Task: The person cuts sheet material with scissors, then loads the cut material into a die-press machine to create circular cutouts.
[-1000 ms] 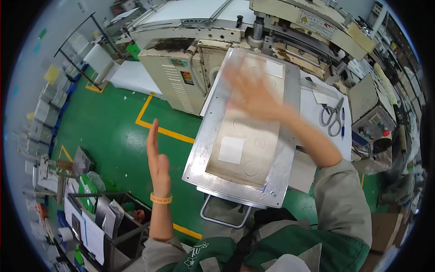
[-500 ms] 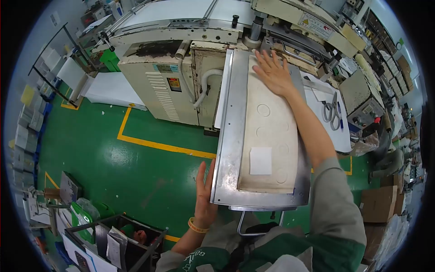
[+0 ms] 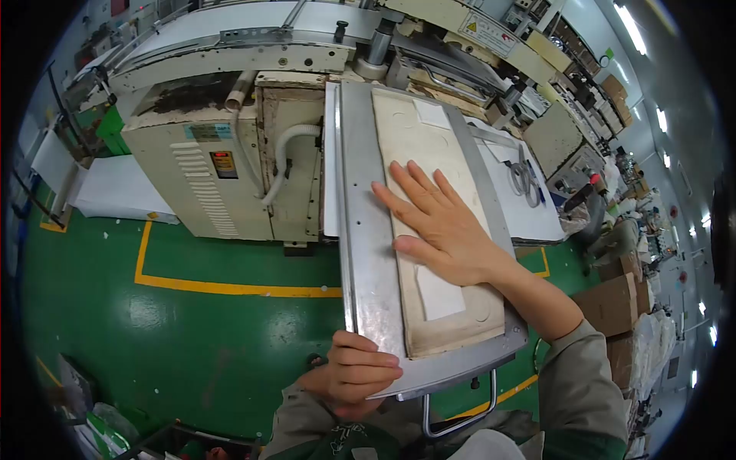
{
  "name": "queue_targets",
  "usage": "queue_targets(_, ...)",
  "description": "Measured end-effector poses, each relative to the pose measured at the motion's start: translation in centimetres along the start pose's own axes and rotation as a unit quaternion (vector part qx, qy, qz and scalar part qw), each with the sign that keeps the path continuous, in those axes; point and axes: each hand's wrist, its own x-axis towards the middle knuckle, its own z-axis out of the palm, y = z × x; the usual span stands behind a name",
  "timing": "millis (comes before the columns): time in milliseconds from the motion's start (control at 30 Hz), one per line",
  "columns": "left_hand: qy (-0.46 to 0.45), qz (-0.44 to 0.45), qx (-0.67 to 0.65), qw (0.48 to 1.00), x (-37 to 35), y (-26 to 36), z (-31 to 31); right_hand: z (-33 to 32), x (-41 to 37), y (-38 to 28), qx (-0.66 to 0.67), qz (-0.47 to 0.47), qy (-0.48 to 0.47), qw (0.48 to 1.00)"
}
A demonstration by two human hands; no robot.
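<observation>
A metal plate (image 3: 372, 253) extends from the machine toward me, and a long cream pad (image 3: 460, 326) lies on it. My right hand (image 3: 441, 226) rests flat on the middle of the pad, fingers spread. One white square (image 3: 439, 295) shows just below that palm, partly covered by it. Another white piece (image 3: 432, 114) lies at the pad's far end. My left hand (image 3: 360, 373) is wrapped round the plate's near left corner. A metal handle (image 3: 460, 418) hangs under the plate's near edge.
The beige machine cabinet (image 3: 203, 176) stands left of the plate. Scissors (image 3: 524, 180) lie on a white surface (image 3: 529, 211) at the right. Cardboard boxes (image 3: 609, 307) are farther right. A dark bin (image 3: 184, 441) is at the bottom left.
My right hand has moved down the pad toward me. My left hand has closed on the plate's corner. A white piece now shows at the pad's far end. The view has shifted.
</observation>
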Motion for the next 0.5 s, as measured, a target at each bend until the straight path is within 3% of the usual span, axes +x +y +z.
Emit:
queue_targets(33, 0.067, 0.003, -0.02, 0.998, -0.3, -0.1, 1.0, 0.0, 0.0, -0.1, 0.002, 0.001, -0.002, 1.0)
queue_targets(133, -0.045, -0.001, 0.018, 0.999, 0.7, 0.2, -0.3, -0.2, -0.2, 0.1, 0.014, 0.003, 0.008, 1.0)
queue_targets(233, -0.025, 0.013, 0.014, 1.0, 3.3, 0.9, 2.2, -1.9, -0.7, 0.6, 0.057, 0.001, 0.02, 0.998)
queue_targets(267, -0.116, 0.033, -0.014, 0.993, 5.0, 1.0, 1.9, -2.7, -1.1, 1.0, 0.089, -0.004, 0.035, 0.995)
queue_targets(367, -0.177, 0.113, -0.03, 0.977, 9.6, 1.1, 6.8, -5.4, -2.6, 2.8, 0.19, -0.01, 0.073, 0.979)
queue_targets(433, -0.284, 0.153, -0.061, 0.944, 13.0, 1.0, 10.2, -7.3, -3.7, 4.2, 0.302, -0.008, 0.105, 0.948)
queue_targets(500, -0.268, 0.166, -0.081, 0.945, 14.1, 1.0, 15.2, -11.4, -4.6, 4.5, 0.397, 0.076, 0.091, 0.91)
